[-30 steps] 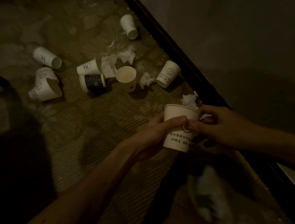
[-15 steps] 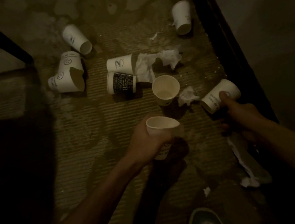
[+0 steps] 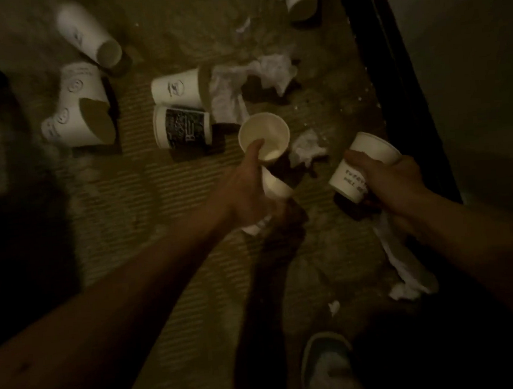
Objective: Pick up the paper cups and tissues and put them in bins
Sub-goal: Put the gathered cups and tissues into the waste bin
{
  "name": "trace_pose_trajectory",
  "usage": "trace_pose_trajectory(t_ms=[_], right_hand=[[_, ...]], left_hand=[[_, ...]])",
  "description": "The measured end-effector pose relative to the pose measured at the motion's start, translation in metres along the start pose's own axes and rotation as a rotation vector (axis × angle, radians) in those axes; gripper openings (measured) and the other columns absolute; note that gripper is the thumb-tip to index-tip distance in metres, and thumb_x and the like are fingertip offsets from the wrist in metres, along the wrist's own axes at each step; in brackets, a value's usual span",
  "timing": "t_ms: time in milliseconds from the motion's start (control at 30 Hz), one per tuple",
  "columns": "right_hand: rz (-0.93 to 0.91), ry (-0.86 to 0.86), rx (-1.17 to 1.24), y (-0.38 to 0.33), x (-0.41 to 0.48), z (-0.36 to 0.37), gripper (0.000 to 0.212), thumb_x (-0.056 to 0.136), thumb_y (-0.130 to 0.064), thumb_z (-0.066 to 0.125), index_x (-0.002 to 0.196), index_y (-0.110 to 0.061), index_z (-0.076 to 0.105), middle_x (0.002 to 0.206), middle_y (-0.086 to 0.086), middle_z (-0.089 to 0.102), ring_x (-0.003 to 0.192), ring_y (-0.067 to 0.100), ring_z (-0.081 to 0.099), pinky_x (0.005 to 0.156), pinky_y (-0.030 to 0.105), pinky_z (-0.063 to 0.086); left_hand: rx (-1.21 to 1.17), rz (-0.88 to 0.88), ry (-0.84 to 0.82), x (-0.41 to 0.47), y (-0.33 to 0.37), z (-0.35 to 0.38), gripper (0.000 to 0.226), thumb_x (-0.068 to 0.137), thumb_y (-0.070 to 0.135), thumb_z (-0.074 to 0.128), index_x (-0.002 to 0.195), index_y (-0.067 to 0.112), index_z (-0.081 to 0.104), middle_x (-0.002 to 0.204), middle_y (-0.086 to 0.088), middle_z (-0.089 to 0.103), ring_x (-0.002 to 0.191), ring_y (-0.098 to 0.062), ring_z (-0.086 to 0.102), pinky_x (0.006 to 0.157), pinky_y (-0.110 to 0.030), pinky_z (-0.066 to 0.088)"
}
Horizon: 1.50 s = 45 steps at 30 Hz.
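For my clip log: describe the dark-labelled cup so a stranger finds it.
On the ribbed brown floor mat, find the upright open white paper cup in the middle. Directly left of it lies a white paper cup on its side, the only one wearing a black printed panel.

The floor [image 3: 96, 207] (ribbed, dim) carries toppled paper cups [image 3: 176, 88] and crumpled tissues [image 3: 273, 70].

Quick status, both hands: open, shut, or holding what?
Left hand: holding a paper cup, thumb at the rim of the upright cup.
Right hand: holding the lettered cup.
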State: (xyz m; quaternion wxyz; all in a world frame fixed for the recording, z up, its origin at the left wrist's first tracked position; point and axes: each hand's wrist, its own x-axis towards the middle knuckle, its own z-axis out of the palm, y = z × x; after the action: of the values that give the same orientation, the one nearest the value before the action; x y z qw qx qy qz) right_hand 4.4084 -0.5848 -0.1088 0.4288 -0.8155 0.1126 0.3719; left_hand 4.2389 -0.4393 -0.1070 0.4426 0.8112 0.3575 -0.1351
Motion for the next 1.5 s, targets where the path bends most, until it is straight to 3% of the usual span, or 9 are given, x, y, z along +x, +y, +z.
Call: trace_pose_trajectory(t_ms=[167, 400, 567, 767, 967, 1167, 1300, 1433, 1500], right_hand=[[0.053, -0.057, -0.051, 0.026, -0.061, -0.023, 0.087, 0.066, -0.042, 0.085, 0.137, -0.016, 0.042, 0.126, 0.007, 0.059, 0.109, 0.028, 0.062, 0.093, 0.051, 0.053], [0.165, -0.094, -0.162, 0.057, -0.155, -0.062, 0.091, 0.074, -0.030, 0.083, 0.145, -0.010, 0.029, 0.134, 0.009, 0.050, 0.113, 0.025, 0.056, 0.089, 0.046, 0.053], [0.218, -0.164, -0.103, 0.073, -0.234, -0.090, 0.071, 0.073, -0.027, 0.084, 0.134, -0.012, 0.050, 0.126, 0.007, 0.059, 0.108, 0.024, 0.063, 0.085, 0.046, 0.056], [0.283, -0.320, 0.195, 0.073, -0.350, -0.118, 0.049, 0.071, -0.041, 0.081, 0.112, -0.026, 0.059, 0.112, 0.002, 0.068, 0.103, 0.022, 0.067, 0.085, 0.042, 0.057], [0.278, -0.311, 0.764, 0.068, -0.497, -0.159, 0.072, 0.061, -0.038, 0.074, 0.128, -0.020, 0.055, 0.114, 0.008, 0.066, 0.097, 0.024, 0.068, 0.083, 0.041, 0.053], [0.300, -0.445, 0.962, 0.099, -0.617, -0.238, 0.086, 0.058, -0.034, 0.073, 0.138, -0.013, 0.050, 0.111, 0.012, 0.066, 0.098, 0.027, 0.067, 0.078, 0.039, 0.055], [0.308, -0.436, 0.970, 0.141, -0.673, -0.275, 0.095, 0.040, -0.033, 0.090, 0.129, -0.015, 0.060, 0.109, 0.012, 0.067, 0.096, 0.029, 0.067, 0.071, 0.044, 0.058], [0.143, -0.504, 1.185, 0.187, -0.722, -0.306, 0.035, 0.050, -0.031, 0.081, 0.085, -0.028, 0.081, 0.094, 0.000, 0.076, 0.088, 0.021, 0.073, 0.066, 0.046, 0.060], [0.079, -0.502, 1.297, 0.214, -0.743, -0.321, 0.028, 0.056, -0.032, 0.074, 0.083, -0.029, 0.081, 0.094, -0.002, 0.076, 0.090, 0.019, 0.073, 0.067, 0.047, 0.059]], left_hand=[[0.070, -0.195, 0.084, -0.017, 0.003, 0.002, 0.087, 0.072, 0.037, 0.083, 0.144, 0.016, 0.039, 0.138, -0.012, 0.053, 0.123, -0.030, 0.053, 0.082, -0.030, 0.041], [0.015, -0.305, -0.059, -0.117, 0.020, 0.002, 0.075, 0.077, 0.039, 0.080, 0.139, 0.020, 0.043, 0.122, -0.001, 0.058, 0.084, -0.009, 0.050, 0.055, -0.017, 0.035], [-0.129, -0.295, -0.149, -0.227, 0.042, 0.010, 0.043, 0.078, 0.038, 0.079, 0.108, 0.027, 0.050, 0.086, 0.017, 0.050, 0.068, 0.001, 0.047, 0.040, -0.009, 0.039], [-0.196, -0.215, -0.252, -0.359, 0.067, -0.004, 0.036, 0.073, 0.038, 0.081, 0.095, 0.027, 0.055, 0.096, 0.006, 0.063, 0.087, -0.012, 0.063, 0.073, -0.039, 0.057], [-0.189, -0.130, -0.415, -0.477, 0.113, -0.046, 0.042, 0.072, 0.037, 0.083, 0.104, 0.022, 0.059, 0.101, 0.002, 0.068, 0.094, -0.016, 0.067, 0.083, -0.049, 0.058], [-0.322, -0.133, -0.862, -0.571, 0.164, -0.064, 0.023, 0.064, 0.035, 0.080, 0.083, 0.043, 0.071, 0.096, 0.002, 0.075, 0.091, -0.018, 0.073, 0.074, -0.037, 0.060], [-0.423, -0.187, -0.997, -0.607, 0.187, -0.052, 0.045, 0.064, 0.035, 0.077, 0.107, 0.026, 0.068, 0.105, -0.006, 0.074, 0.096, -0.025, 0.072, 0.069, -0.030, 0.058], [-0.390, -0.218, -1.051, -0.641, 0.212, -0.016, 0.043, 0.069, 0.025, 0.070, 0.111, 0.019, 0.061, 0.097, -0.006, 0.076, 0.089, -0.024, 0.073, 0.063, -0.030, 0.058], [-0.385, -0.207, -1.082, -0.657, 0.228, 0.000, 0.037, 0.072, 0.024, 0.065, 0.108, 0.021, 0.061, 0.093, -0.004, 0.076, 0.084, -0.021, 0.074, 0.060, -0.028, 0.057]])
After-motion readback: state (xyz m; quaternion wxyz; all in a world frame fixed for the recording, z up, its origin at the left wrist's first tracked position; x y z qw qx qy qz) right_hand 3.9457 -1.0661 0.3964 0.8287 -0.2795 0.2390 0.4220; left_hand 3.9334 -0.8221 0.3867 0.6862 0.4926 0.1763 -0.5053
